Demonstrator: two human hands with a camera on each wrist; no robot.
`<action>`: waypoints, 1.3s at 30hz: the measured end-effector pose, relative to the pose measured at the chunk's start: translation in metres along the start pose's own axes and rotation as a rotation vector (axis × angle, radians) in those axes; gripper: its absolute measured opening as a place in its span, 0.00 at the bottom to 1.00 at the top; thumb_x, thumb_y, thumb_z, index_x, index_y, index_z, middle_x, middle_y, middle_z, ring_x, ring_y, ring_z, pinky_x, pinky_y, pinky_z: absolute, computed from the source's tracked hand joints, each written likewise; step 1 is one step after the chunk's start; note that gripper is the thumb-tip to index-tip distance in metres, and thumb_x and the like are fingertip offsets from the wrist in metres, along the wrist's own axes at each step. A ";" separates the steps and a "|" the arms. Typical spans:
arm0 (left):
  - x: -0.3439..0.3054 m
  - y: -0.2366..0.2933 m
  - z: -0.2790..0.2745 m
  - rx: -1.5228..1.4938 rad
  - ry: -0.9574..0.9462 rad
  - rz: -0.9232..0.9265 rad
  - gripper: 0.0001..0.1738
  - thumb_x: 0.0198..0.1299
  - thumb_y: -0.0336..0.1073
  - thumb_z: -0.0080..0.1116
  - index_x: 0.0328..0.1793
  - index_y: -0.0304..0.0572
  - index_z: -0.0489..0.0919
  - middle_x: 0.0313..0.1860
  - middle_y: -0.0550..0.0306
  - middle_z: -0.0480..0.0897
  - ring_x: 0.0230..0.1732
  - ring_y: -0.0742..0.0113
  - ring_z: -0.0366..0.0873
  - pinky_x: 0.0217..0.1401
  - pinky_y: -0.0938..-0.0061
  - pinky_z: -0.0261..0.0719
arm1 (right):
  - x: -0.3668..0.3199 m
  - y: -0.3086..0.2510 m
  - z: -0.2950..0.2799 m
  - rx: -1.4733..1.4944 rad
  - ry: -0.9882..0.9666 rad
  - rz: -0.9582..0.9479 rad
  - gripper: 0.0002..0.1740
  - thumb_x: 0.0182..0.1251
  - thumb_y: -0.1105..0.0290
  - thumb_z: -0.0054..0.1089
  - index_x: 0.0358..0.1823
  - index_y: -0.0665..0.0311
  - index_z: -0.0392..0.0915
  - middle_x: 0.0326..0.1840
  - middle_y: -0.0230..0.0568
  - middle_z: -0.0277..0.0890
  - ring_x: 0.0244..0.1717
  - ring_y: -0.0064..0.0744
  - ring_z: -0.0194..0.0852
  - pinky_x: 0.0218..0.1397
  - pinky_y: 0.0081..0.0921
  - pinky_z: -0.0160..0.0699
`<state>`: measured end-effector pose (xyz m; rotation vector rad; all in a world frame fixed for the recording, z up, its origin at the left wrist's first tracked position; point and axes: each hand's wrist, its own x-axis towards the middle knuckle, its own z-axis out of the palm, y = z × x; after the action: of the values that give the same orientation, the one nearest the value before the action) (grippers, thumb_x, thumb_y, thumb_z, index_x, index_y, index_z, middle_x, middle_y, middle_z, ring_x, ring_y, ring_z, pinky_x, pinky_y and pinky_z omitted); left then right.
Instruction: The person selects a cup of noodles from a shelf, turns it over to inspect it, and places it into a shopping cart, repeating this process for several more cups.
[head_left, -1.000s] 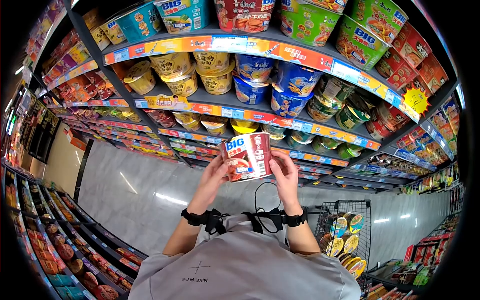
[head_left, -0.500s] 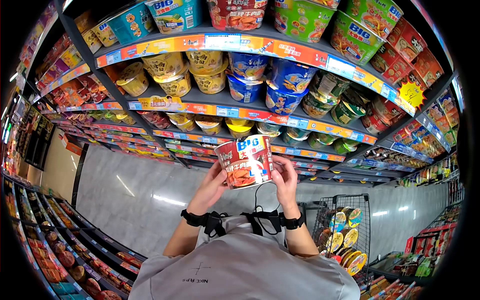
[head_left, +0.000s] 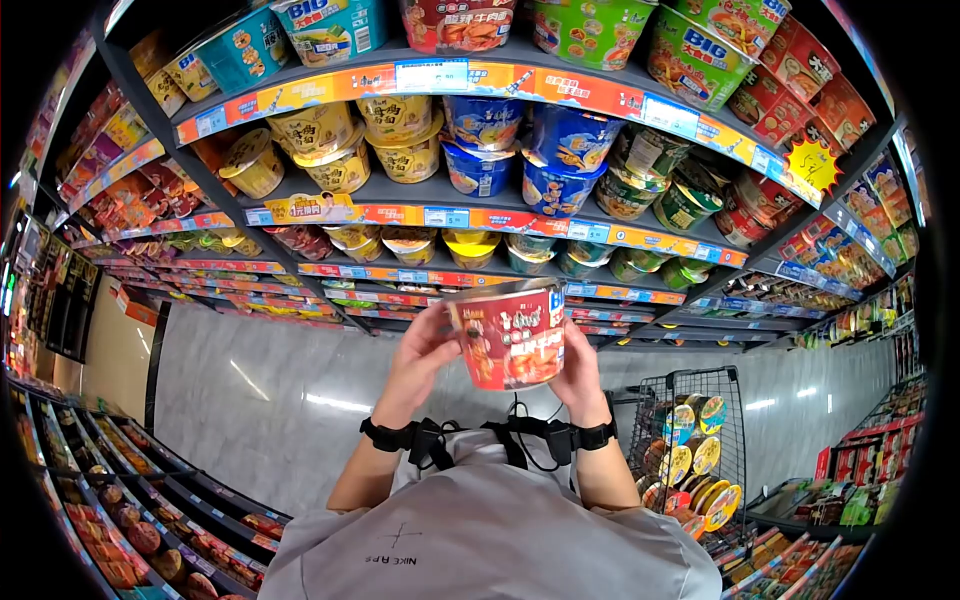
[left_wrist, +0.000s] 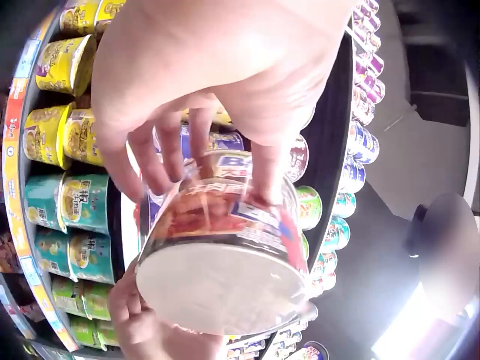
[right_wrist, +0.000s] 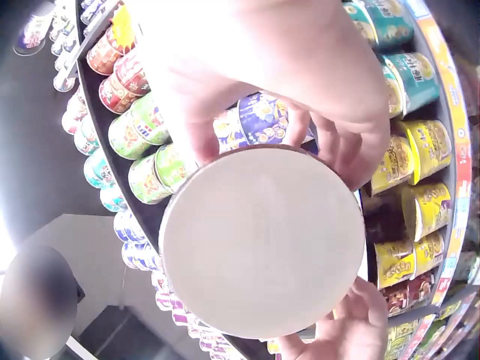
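A red instant noodle cup [head_left: 512,342] with a beef noodle picture is held in front of the chest. My left hand [head_left: 425,358] grips its left side, thumb towards me. On the opposite side my right hand [head_left: 578,372] holds it, fingers partly hidden behind the wall. In the left wrist view the cup [left_wrist: 217,217] tilts, its white base showing below the left hand [left_wrist: 217,75]. The right wrist view looks straight at the round base [right_wrist: 262,240], with the right hand [right_wrist: 292,67] curled over the upper rim.
Shelves [head_left: 360,92] of noodle cups rise ahead, with yellow cups [head_left: 405,155], blue cups [head_left: 565,160] and green cups [head_left: 700,65]. A black wire cart [head_left: 737,420] holding several cups stands at my right. Another stocked shelf [head_left: 140,450] runs along the left, beside grey floor [head_left: 270,370].
The cup has turned between my hands: its barcode side has gone from view and the "BIG" lettering has moved to the right edge. It also sits slightly lower, nearer my body.
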<state>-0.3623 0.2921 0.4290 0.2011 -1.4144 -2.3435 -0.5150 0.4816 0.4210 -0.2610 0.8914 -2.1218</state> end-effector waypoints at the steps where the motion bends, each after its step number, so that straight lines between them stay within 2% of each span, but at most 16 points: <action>1: -0.002 -0.005 -0.002 -0.003 -0.023 -0.012 0.38 0.63 0.38 0.64 0.76 0.43 0.59 0.70 0.56 0.70 0.70 0.64 0.68 0.70 0.64 0.68 | -0.003 -0.001 0.003 0.047 -0.044 0.008 0.24 0.71 0.59 0.50 0.63 0.64 0.69 0.61 0.38 0.76 0.62 0.32 0.73 0.66 0.32 0.70; 6: -0.006 -0.019 -0.004 -0.271 -0.096 -0.179 0.38 0.63 0.41 0.64 0.76 0.44 0.59 0.67 0.59 0.72 0.66 0.68 0.71 0.68 0.68 0.70 | -0.004 0.009 0.002 -0.071 0.012 -0.008 0.21 0.78 0.58 0.44 0.62 0.65 0.71 0.60 0.37 0.77 0.58 0.30 0.76 0.61 0.34 0.75; 9: 0.001 -0.011 -0.005 -0.076 0.096 -0.280 0.33 0.66 0.43 0.61 0.74 0.43 0.63 0.60 0.61 0.74 0.59 0.73 0.74 0.56 0.70 0.75 | 0.004 0.005 -0.007 -0.456 0.056 -0.113 0.21 0.79 0.57 0.46 0.60 0.67 0.71 0.58 0.37 0.76 0.58 0.25 0.72 0.61 0.29 0.71; 10: 0.003 -0.008 -0.003 -0.072 0.094 -0.279 0.33 0.66 0.43 0.61 0.74 0.43 0.63 0.60 0.61 0.74 0.59 0.73 0.74 0.56 0.70 0.75 | 0.005 0.002 -0.004 -0.645 0.115 -0.123 0.23 0.77 0.56 0.49 0.59 0.69 0.71 0.58 0.37 0.74 0.60 0.23 0.68 0.62 0.27 0.68; 12: 0.006 -0.005 0.005 0.092 0.145 -0.159 0.29 0.68 0.40 0.59 0.72 0.43 0.65 0.56 0.60 0.77 0.57 0.71 0.76 0.54 0.70 0.77 | 0.006 0.005 -0.003 -0.578 0.128 -0.093 0.24 0.77 0.55 0.50 0.59 0.70 0.70 0.58 0.39 0.74 0.59 0.24 0.69 0.62 0.26 0.68; 14: 0.006 0.000 0.005 0.019 0.227 -0.154 0.28 0.67 0.36 0.59 0.72 0.42 0.65 0.57 0.57 0.77 0.56 0.68 0.78 0.54 0.70 0.78 | 0.012 0.020 -0.018 -0.708 0.148 -0.163 0.25 0.76 0.54 0.51 0.60 0.70 0.70 0.57 0.39 0.76 0.58 0.25 0.70 0.62 0.25 0.67; 15: 0.007 0.003 0.000 -0.004 0.166 -0.153 0.29 0.67 0.35 0.59 0.72 0.42 0.64 0.60 0.55 0.76 0.56 0.67 0.77 0.55 0.69 0.79 | 0.013 0.020 -0.020 -0.570 0.145 -0.141 0.24 0.80 0.54 0.43 0.63 0.65 0.70 0.57 0.38 0.77 0.56 0.24 0.74 0.63 0.26 0.70; 17: 0.006 0.001 -0.007 0.047 0.087 -0.116 0.31 0.66 0.35 0.60 0.73 0.42 0.63 0.67 0.52 0.70 0.58 0.65 0.76 0.58 0.66 0.78 | 0.013 0.016 -0.025 -0.361 0.079 -0.050 0.26 0.79 0.51 0.40 0.64 0.64 0.69 0.60 0.38 0.76 0.59 0.25 0.74 0.64 0.27 0.70; 18: 0.005 0.001 -0.003 0.048 0.090 -0.114 0.31 0.66 0.35 0.60 0.73 0.42 0.63 0.67 0.52 0.70 0.58 0.65 0.76 0.58 0.66 0.78 | 0.016 0.013 -0.022 -0.147 0.005 0.023 0.28 0.79 0.48 0.38 0.65 0.63 0.69 0.63 0.39 0.75 0.61 0.26 0.74 0.65 0.28 0.70; 19: 0.007 0.003 0.004 0.033 0.064 -0.090 0.31 0.67 0.34 0.58 0.74 0.43 0.62 0.67 0.55 0.71 0.62 0.65 0.74 0.60 0.64 0.76 | 0.015 0.010 -0.016 -0.155 -0.005 0.042 0.30 0.79 0.46 0.34 0.65 0.62 0.69 0.65 0.37 0.74 0.63 0.29 0.73 0.65 0.29 0.70; 22: 0.004 0.002 0.006 -0.025 0.019 -0.122 0.32 0.67 0.34 0.58 0.75 0.44 0.60 0.66 0.57 0.72 0.65 0.65 0.72 0.64 0.62 0.73 | 0.013 0.006 -0.003 -0.103 -0.006 0.065 0.30 0.79 0.46 0.34 0.65 0.62 0.68 0.65 0.36 0.74 0.63 0.28 0.73 0.66 0.29 0.70; 23: 0.004 0.002 0.006 -0.078 0.037 -0.142 0.34 0.64 0.33 0.61 0.74 0.42 0.61 0.67 0.54 0.71 0.64 0.65 0.72 0.64 0.63 0.73 | 0.013 0.004 0.000 -0.058 0.009 0.049 0.25 0.80 0.55 0.40 0.66 0.66 0.67 0.62 0.38 0.74 0.62 0.27 0.71 0.65 0.28 0.68; 26: 0.008 0.003 0.004 -0.042 0.058 -0.112 0.39 0.58 0.30 0.67 0.74 0.40 0.60 0.67 0.52 0.70 0.64 0.64 0.71 0.64 0.65 0.73 | 0.019 0.004 -0.015 -0.368 0.071 -0.167 0.22 0.77 0.61 0.44 0.65 0.66 0.68 0.59 0.36 0.74 0.60 0.26 0.70 0.64 0.26 0.66; 30: 0.006 0.015 0.006 0.105 0.043 -0.024 0.47 0.49 0.24 0.72 0.75 0.41 0.59 0.68 0.53 0.70 0.67 0.64 0.69 0.66 0.66 0.72 | 0.015 -0.003 -0.009 -0.525 0.041 -0.205 0.21 0.73 0.66 0.47 0.64 0.65 0.67 0.61 0.36 0.71 0.63 0.26 0.64 0.67 0.27 0.59; 35: 0.003 0.022 -0.004 0.157 -0.025 0.113 0.52 0.45 0.19 0.72 0.76 0.41 0.56 0.71 0.52 0.68 0.71 0.61 0.66 0.72 0.63 0.66 | 0.009 -0.007 0.014 -0.392 -0.079 -0.191 0.11 0.74 0.67 0.44 0.54 0.57 0.60 0.57 0.31 0.70 0.56 0.21 0.64 0.58 0.23 0.61; 39: -0.004 0.036 -0.013 0.257 -0.058 0.140 0.52 0.45 0.20 0.73 0.76 0.41 0.56 0.71 0.51 0.67 0.72 0.61 0.65 0.71 0.63 0.67 | 0.010 0.003 0.011 -0.358 -0.126 -0.215 0.11 0.73 0.68 0.45 0.53 0.57 0.60 0.57 0.32 0.70 0.53 0.20 0.65 0.54 0.22 0.61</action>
<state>-0.3454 0.2685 0.4541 0.1017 -1.6992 -2.0679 -0.5148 0.4668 0.4255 -0.6939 1.2100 -2.0989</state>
